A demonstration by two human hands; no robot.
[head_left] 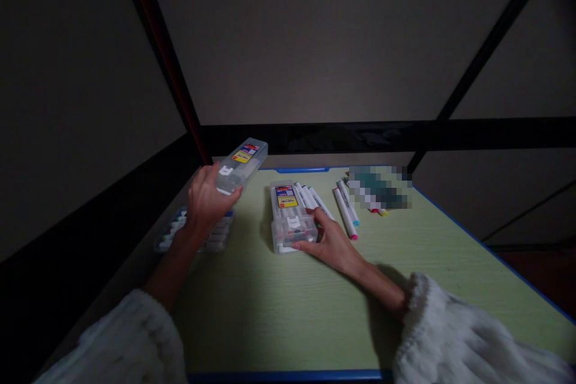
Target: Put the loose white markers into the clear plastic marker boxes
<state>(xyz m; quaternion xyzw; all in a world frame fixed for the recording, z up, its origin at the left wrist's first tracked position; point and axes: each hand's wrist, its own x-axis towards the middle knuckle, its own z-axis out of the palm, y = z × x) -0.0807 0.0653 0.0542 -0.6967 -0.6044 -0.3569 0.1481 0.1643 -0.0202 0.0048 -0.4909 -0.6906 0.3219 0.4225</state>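
My left hand (207, 195) is closed around a clear plastic marker case (245, 162) with a yellow and blue label, lifted and tilted above the table's far left. My right hand (333, 240) grips the near end of a second clear marker case (288, 210) with the same kind of label, thumb in front and fingers at its right side. That case rests on the table, and pale markers show faintly through it. Several white markers (317, 198) lie just beyond my right hand, partly hidden by it.
A clear tray of markers (218, 237) sits at the left edge, partly behind my left forearm. Two markers with pink and blue ends (346, 210) lie to the right, near a blurred-out patch with more marker tips. The pale green table (270, 312) has a blue rim; walls stand behind.
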